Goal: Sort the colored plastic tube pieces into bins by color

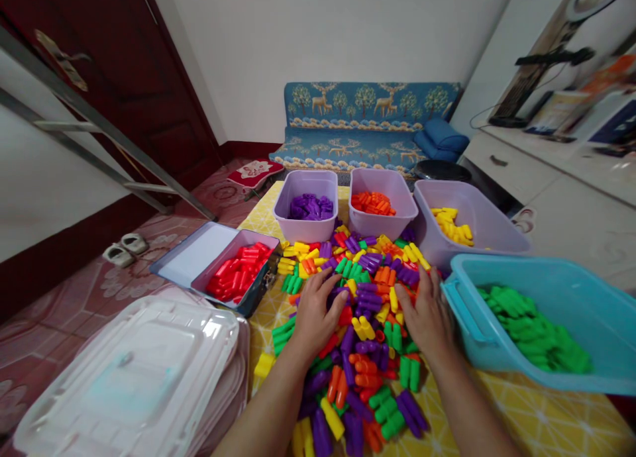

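Note:
A heap of small bullet-shaped plastic toy pieces (368,298) in purple, green, yellow, orange and red spreads over the table. My left hand (317,311) rests on the heap's left side, fingers apart, near some green and purple pieces. On the right side, my right hand (426,314) lies with thumb and fingers spread, the thumb close to a yellow piece (393,299). Neither hand visibly grips a piece, though what lies under the palms is hidden. Some pieces are joined side by side in pairs or short rows.
Behind the heap stand lilac bins holding purple (305,230), orange (382,228) and yellow (472,245) pieces. A blue bin (472,338) at right holds green ones. At left are an open case (261,291) with red pieces and stacked lids (199,377). A ladder (114,139) stands beyond.

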The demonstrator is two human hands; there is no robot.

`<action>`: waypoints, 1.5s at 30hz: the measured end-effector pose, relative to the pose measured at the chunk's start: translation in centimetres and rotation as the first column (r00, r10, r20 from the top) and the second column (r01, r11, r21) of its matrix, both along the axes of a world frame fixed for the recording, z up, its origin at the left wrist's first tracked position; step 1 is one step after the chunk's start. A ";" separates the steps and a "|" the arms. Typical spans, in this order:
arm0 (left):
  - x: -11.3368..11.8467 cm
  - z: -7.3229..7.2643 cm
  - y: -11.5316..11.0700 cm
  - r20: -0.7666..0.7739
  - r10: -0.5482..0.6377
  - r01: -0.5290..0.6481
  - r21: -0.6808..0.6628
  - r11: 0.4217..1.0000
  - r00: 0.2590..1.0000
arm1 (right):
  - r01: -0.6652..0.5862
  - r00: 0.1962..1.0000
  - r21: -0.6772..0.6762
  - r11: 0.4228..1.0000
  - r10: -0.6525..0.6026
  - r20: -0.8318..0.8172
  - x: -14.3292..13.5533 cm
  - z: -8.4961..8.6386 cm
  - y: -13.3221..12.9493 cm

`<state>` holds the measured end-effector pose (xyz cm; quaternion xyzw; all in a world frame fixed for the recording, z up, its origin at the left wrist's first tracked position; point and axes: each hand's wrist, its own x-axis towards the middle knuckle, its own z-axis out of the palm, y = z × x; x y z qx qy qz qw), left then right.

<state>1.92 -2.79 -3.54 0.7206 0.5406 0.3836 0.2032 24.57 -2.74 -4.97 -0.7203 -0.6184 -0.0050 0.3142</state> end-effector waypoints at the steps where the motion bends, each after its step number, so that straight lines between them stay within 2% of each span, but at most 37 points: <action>1: 0.0 0.0 0.0 0.001 0.000 0.000 0.001 1.000 1.000 | 0.017 1.000 -0.003 1.000 -0.017 -0.016 -0.1 0.2 0.2; 5: 0.1 -0.1 0.1 -0.003 0.001 -0.001 -0.003 1.000 1.000 | 0.013 0.995 -0.031 0.999 -0.016 -0.103 -0.2 0.8 0.8; 10: 0.1 0.3 0.1 -0.036 -0.026 0.026 -0.008 1.000 0.999 | -0.248 0.938 -0.056 0.967 0.226 -0.262 -0.8 1.3 -0.1; 12: 0.1 0.4 0.0 -0.052 -0.064 0.064 -0.011 0.998 0.997 | -0.327 0.921 -0.074 0.942 0.300 -0.250 -1.5 1.3 -0.7; 15: 0.1 0.4 -0.2 -0.050 -0.110 0.109 -0.024 0.994 0.993 | -0.364 0.923 -0.053 0.930 0.352 -0.158 -2.6 1.3 -1.3; 19: 0.2 0.5 0.4 -0.015 -0.090 0.090 -0.034 0.995 0.996 | -0.443 0.883 -0.006 0.896 0.436 -0.176 -3.4 1.8 -0.9; 23: 0.5 1.5 2.3 0.042 -0.062 0.060 0.036 0.998 0.997 | -0.385 0.872 0.103 0.917 0.398 -0.286 -3.4 3.0 0.8; 27: 0.8 1.6 4.2 0.001 -0.002 0.002 0.094 0.996 1.000 | -0.328 0.911 0.197 0.924 0.365 -0.193 -3.0 2.8 3.5; 31: 0.8 0.8 5.1 -0.111 -0.095 0.099 0.035 0.994 0.989 | -0.426 0.893 0.073 0.902 0.432 -0.123 -2.7 1.9 5.5; 34: 0.6 0.7 5.1 -0.115 -0.132 0.137 0.034 0.990 0.985 | -0.463 0.881 0.000 0.887 0.460 -0.109 -2.8 2.0 5.8; 38: 0.5 1.0 5.0 -0.031 -0.189 0.190 0.023 0.982 0.982 | -0.492 0.855 -0.055 0.869 0.471 -0.216 -3.6 2.7 5.4; 41: 0.5 0.8 5.2 0.059 -0.212 0.211 0.019 0.977 0.975 | -0.421 0.858 -0.079 0.904 0.369 -0.357 -4.1 2.7 5.0; 45: 0.6 0.2 5.4 0.218 -0.136 0.143 -0.015 0.990 0.966 | -0.336 0.833 0.019 0.942 0.306 -0.462 -3.8 2.4 4.6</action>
